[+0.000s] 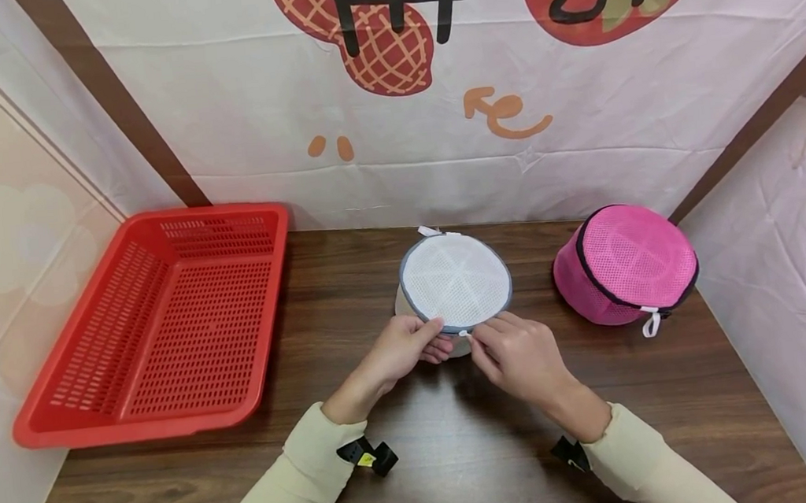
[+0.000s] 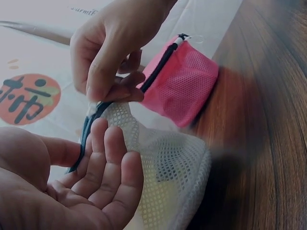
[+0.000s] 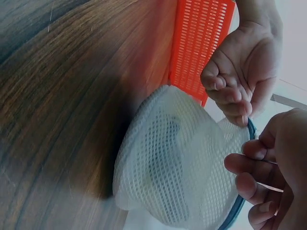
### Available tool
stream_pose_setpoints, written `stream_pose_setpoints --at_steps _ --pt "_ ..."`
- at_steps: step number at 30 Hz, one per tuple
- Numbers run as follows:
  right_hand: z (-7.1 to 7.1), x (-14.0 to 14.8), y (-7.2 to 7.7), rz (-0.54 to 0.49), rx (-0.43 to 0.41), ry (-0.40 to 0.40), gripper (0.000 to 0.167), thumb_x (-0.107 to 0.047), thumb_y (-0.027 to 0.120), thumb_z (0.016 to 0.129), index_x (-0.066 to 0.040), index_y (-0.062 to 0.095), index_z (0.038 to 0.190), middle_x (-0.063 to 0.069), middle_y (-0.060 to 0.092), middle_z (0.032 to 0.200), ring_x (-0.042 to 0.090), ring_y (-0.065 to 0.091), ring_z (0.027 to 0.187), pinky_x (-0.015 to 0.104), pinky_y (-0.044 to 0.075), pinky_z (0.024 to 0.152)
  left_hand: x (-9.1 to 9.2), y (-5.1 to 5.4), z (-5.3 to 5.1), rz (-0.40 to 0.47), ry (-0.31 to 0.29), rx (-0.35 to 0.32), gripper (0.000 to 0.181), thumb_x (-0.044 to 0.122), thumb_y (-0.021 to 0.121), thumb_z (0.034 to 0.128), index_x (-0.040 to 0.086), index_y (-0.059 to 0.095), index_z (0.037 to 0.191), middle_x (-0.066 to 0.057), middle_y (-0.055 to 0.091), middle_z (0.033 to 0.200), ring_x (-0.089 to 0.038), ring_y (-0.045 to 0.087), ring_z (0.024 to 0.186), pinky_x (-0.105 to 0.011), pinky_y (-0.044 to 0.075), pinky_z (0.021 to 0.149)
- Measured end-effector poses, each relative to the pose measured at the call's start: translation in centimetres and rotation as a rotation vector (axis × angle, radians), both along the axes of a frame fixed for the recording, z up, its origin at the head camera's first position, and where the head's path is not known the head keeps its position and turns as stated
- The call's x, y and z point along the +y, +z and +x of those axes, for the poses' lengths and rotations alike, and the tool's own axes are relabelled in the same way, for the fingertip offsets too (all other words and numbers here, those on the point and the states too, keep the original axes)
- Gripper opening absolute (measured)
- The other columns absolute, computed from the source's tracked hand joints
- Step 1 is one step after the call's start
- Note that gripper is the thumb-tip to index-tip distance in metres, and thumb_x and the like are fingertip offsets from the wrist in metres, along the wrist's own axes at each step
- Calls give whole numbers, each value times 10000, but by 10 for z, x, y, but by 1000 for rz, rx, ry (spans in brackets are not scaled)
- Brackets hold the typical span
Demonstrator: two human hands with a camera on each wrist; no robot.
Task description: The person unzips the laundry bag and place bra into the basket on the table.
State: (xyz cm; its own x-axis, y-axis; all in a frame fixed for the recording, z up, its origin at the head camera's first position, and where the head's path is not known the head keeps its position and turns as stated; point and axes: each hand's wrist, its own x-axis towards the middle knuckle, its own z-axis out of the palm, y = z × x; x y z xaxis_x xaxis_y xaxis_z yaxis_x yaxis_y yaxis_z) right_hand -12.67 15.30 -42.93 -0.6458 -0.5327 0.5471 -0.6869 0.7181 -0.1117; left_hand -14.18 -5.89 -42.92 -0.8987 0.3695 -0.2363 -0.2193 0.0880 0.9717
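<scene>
A round white mesh laundry bag [image 1: 456,279] with a blue-grey zipped rim stands on the table, its lid lying over the top. At the front of the rim, my left hand [image 1: 403,346] pinches the edge between thumb and fingers. Just to its right, my right hand [image 1: 521,353] pinches the rim by the white zipper pull [image 1: 463,333]. Through the mesh side [image 2: 177,167], dark and yellowish contents show faintly in the left wrist view; their kind cannot be told. A white tab [image 1: 428,231] sticks up at the back of the rim.
A pink mesh laundry bag [image 1: 638,257] with a black zipped rim stands to the right. On the left lies a red plastic basket [image 1: 199,331] with slotted walls. Printed cloth [image 1: 220,100] hangs behind the wooden table [image 1: 448,469] and along its sides.
</scene>
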Motion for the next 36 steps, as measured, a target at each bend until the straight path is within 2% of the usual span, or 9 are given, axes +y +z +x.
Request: stream_pose_setpoints --at_steps 6,11,17,26,33,36 --pt "0 7 -1 -6 1 -18 189 -188 604 913 -175 616 726 -68 565 646 122 515 606 244 399 464 -3 -2 -2 3 -5 5 392 130 473 1083 -201 665 998 -161 740 835 -103 677 702 -333 616 741" --pt "-2 16 -2 -38 61 -40 185 -173 583 891 -160 606 708 -67 558 621 129 480 559 260 374 427 -6 -1 -2 10 0 4 374 107 481 1073 -209 665 992 -157 735 814 -110 679 689 -389 623 760" --pt "-5 27 -1 -61 110 -86 210 -172 576 886 -144 591 678 -46 580 603 143 500 545 274 376 405 -10 2 -3 -24 -4 -1 366 116 488 1074 -188 674 990 -141 733 820 -115 681 708 -372 621 766" --pt "-14 42 -4 -90 74 -186 237 -163 582 872 -143 559 636 -29 449 565 134 461 490 269 326 377 -12 3 -3 -34 -10 -11 353 112 495 1071 -179 678 990 -118 727 809 -113 677 714 -342 618 756" --pt "-24 49 -7 -113 18 -273 254 -152 633 879 -153 560 635 -41 442 558 132 427 497 282 325 383 -13 1 -2 -12 -20 9 346 91 486 1063 -159 688 935 -60 710 757 -109 675 694 -341 620 736" --pt "-27 50 -8 -119 4 -297 266 -159 643 884 -159 557 633 -49 435 551 133 417 495 287 312 379 -14 0 -2 -18 -13 -6 340 89 493 1059 -179 676 956 -58 704 757 -110 671 694 -340 619 746"
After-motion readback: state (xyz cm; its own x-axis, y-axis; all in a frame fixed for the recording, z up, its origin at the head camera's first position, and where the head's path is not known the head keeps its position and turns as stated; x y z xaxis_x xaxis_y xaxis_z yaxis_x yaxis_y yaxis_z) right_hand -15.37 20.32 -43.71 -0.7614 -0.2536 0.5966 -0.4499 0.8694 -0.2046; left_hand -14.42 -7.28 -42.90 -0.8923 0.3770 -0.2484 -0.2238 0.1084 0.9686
